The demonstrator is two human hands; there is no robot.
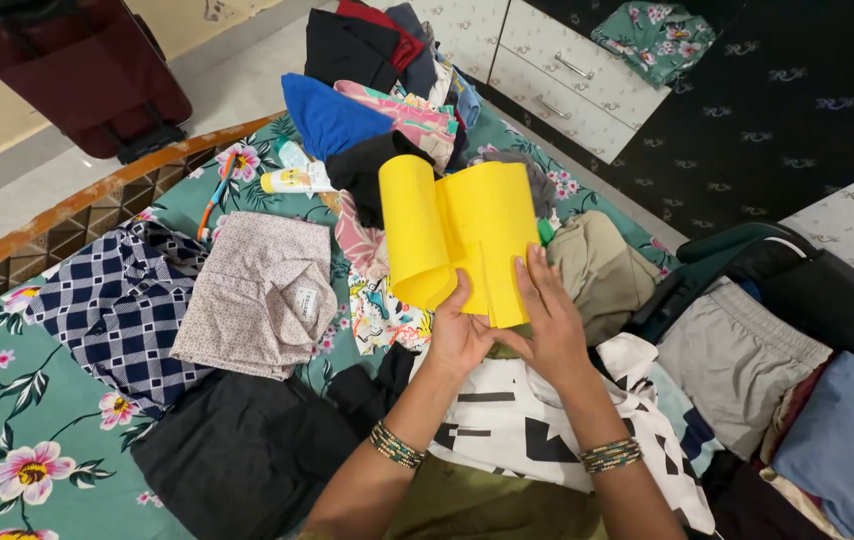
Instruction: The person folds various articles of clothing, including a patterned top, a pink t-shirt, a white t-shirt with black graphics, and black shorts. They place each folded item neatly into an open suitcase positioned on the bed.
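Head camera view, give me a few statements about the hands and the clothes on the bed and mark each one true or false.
1. Both hands, left hand and right hand, hold the bright yellow folded cloth. True.
2. The yellow cloth lies flat on the floor. False: it is held up above the clothes on the bed.
3. A navy and white checked shirt lies on the green floral bedsheet. True.
4. The beige speckled folded shirt sits inside the open suitcase. False: it lies on the bed beside the checked shirt.
5. Both wrists wear bangles. True.
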